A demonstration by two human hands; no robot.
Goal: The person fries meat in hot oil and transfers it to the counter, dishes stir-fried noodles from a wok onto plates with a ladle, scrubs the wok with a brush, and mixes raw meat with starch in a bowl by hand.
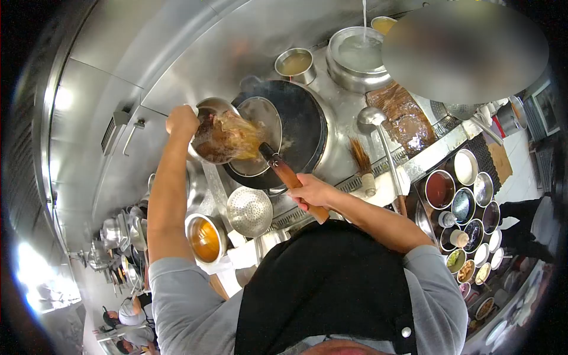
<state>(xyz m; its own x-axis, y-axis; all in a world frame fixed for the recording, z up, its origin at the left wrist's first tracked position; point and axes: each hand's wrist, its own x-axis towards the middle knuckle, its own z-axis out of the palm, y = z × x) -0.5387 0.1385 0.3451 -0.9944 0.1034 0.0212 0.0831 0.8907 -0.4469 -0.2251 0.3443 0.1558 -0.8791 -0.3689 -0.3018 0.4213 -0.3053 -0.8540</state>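
Note:
My left hand (182, 122) grips the rim of a steel bowl (218, 105), which is tipped to the right. Brownish liquid and pieces of food (234, 133) run over its lip. Under this flow is a round, shallow strainer (269, 114), its mesh hard to make out. My right hand (309, 193) is closed around the strainer's wooden handle (287, 173). Below both lies a large black wok (307, 121) on the steel range. The bowl partly covers the strainer's left side, and the fingertips of my left hand are hard to see.
A perforated skimmer (249, 212) and a pot of orange liquid (206, 238) are near my left arm. A ladle (373, 116), a brush (360, 157) and a water-filled pot (355, 53) stand right of the wok. Several seasoning containers (441, 189) sit at far right.

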